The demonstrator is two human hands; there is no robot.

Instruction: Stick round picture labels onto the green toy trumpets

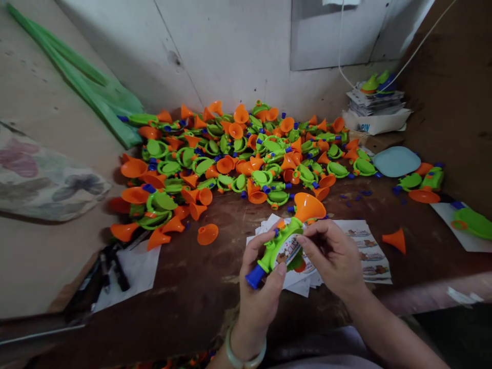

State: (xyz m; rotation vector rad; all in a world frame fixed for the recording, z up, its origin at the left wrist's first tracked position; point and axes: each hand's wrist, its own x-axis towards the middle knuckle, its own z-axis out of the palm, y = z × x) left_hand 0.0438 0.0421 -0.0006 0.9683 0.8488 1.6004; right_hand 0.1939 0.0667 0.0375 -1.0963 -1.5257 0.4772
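Observation:
My left hand [261, 287] is wrapped round a green toy trumpet [271, 250] with an orange bell and a blue mouthpiece. The toy tilts, bell up to the right, mouthpiece down to the left. A printed sticker [287, 249] lies along its flat side, and my left thumb rests on the lower end. At the upper end, my right hand [334, 256] pinches the sticker's edge between thumb and forefinger; whether that edge is stuck down I cannot tell. Beneath my hands are white sheets of printed stickers [371, 251] on the brown table [192, 297].
A heap of similar toy trumpets [230, 154] covers the back of the table. Loose orange bells [208, 234] lie nearby. To the right are a pale blue lid [397, 161], more trumpets and a paper stack [376, 105]. Dark pens [115, 266] lie on paper at left.

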